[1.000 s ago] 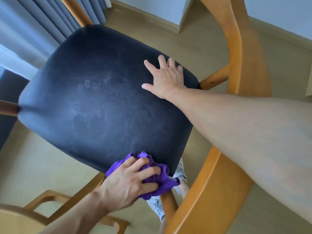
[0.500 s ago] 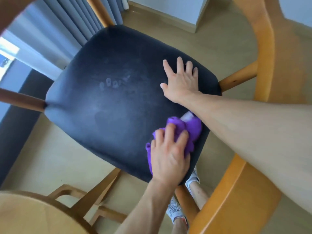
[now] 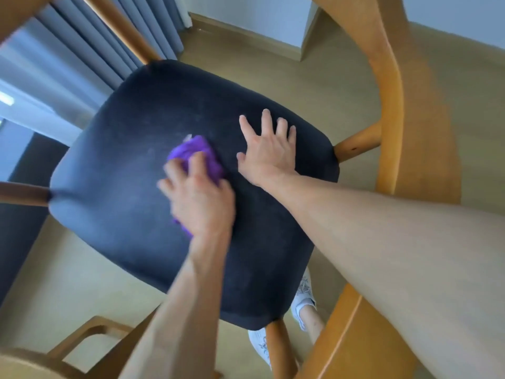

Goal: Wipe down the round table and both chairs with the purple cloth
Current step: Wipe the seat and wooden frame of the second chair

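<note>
White patterned sneakers (image 3: 304, 299) stand on the beige floor (image 3: 90, 283) under the dark padded seat of the wooden chair (image 3: 131, 203). On its middle, the left hand (image 3: 200, 199) presses the crumpled purple cloth (image 3: 200, 155), fingers curled over it. Beyond, the right hand (image 3: 269, 151) lies flat and empty, fingers spread.

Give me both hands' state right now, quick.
Left hand: closed on the purple cloth, pressing it onto the dark chair seat.
Right hand: open, fingers spread, flat on the seat, holding nothing.
</note>
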A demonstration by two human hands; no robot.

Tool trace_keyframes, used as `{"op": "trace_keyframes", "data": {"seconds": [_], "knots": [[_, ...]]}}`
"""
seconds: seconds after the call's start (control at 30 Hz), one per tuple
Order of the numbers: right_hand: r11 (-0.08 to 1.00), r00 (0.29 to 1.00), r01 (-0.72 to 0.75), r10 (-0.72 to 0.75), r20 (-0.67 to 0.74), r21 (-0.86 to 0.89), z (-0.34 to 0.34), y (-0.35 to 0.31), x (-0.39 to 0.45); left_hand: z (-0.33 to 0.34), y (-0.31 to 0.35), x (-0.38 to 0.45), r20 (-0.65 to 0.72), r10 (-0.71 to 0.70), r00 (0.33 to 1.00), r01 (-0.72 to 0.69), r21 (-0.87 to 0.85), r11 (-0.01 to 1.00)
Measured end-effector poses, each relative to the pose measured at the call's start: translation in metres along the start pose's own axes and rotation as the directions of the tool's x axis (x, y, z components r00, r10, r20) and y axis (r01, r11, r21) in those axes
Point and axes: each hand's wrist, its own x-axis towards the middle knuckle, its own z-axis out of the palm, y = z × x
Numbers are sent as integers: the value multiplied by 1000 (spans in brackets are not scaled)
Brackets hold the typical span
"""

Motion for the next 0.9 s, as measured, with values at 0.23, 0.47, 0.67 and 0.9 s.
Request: {"op": "trace_keyframes", "data": {"seconds": [0.23,0.47,0.67,0.9], "knots": [[1000,997,13,-15,-79,-19,5,8,-1,-31,-73,77,90,345,934,-354,134,925],[999,995,-27,30,-96,31,3,1,4,-37,-56,116,-24,-279,960,279,127,952],[850,966,-218,257,-15,480,-15,1,25,-2,34,30,216,417,883,-402,-110,909],[912,981,-179,195,-5,369,-15,3,23,-28,-41,50,245,568,786,-576,-44,816]]}}
